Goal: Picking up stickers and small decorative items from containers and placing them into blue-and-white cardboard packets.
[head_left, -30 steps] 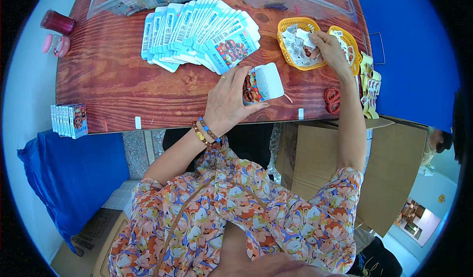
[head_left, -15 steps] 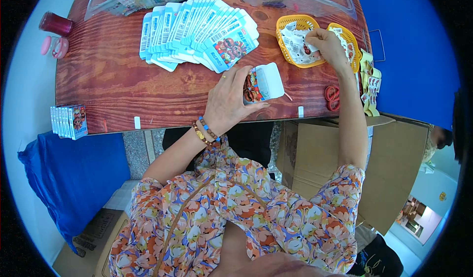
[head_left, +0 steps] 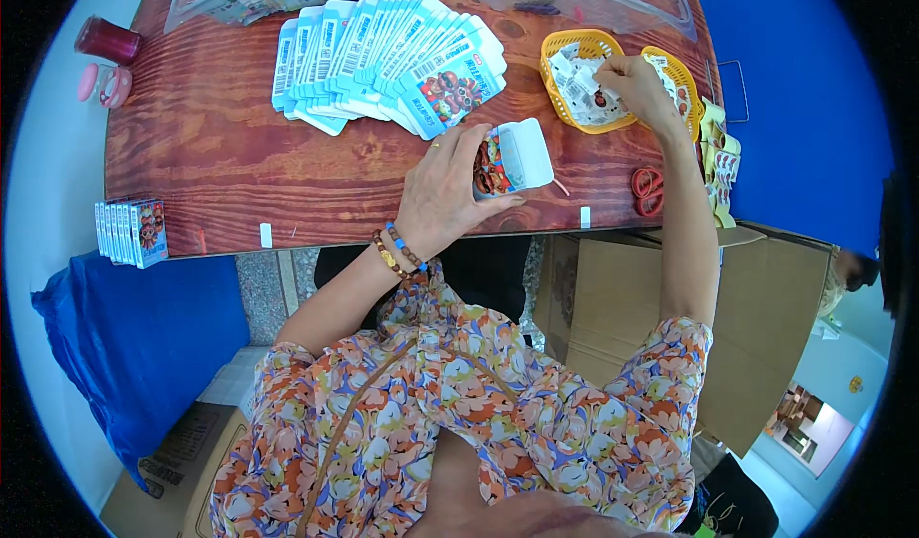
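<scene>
Reddish tabletop (head_left: 230, 169), small colourful white-flapped box (head_left: 507, 163)

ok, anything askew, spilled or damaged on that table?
Nothing looks spilled or damaged. Slightly odd: the row of small boxes sits right at the near left corner of the table, perhaps easy to knock off. A thin pink strip lies beside the open box, seemingly stray.

One open box (head_left: 515, 162), two yellow baskets (head_left: 550, 78), two clear plastic bins (head_left: 617, 11), two bracelets (head_left: 388, 256), one ring (head_left: 436, 145), two white tags (head_left: 585, 217) and one red jar (head_left: 107, 40) are counted; the flat cartons (head_left: 450, 95) and standing small boxes (head_left: 151, 234) are overlapped too closely to be counted.
</scene>
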{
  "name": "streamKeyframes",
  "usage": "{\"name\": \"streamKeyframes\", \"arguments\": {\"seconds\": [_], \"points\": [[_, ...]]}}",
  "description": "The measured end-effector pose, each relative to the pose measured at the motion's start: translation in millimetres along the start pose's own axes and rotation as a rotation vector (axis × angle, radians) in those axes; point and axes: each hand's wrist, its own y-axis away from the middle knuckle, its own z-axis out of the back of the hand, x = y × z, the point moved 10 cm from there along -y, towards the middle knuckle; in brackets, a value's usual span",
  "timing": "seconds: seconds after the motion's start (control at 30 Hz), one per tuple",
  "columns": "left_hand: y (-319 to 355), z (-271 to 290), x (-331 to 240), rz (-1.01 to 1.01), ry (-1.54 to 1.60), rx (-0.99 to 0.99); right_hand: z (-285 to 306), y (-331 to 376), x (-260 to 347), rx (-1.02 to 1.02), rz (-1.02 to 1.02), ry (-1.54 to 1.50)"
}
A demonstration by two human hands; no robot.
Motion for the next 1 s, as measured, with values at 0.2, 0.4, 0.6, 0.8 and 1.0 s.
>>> {"name": "streamKeyframes", "arguments": {"seconds": [0.2,0.4,0.6,0.8,1.0], "points": [[-0.2,-1.2,-0.8,-0.003,-0.005,0.001,12.7,-1.1,-9.2,-0.066,0.046,0.204],[-0.8,1.7,-4.0,-0.004,0.006,-0.003,6.0,6.9,-3.6,0.026,0.091,-0.254],[-9.3,10.9,-4.1,-0.012,-0.152,-0.082,9.4,64.8,68.0,0.212,0.108,-0.417],[-16.6,9.1,-17.2,-0.054,-0.242,-0.104,-24.7,97.9,130.4,0.311,0.325,-0.076],[-15.9,9.3,-16.0,-0.01,-0.211,-0.088,-27.0,101.7,161.0,0.103,0.399,0.154]]}}
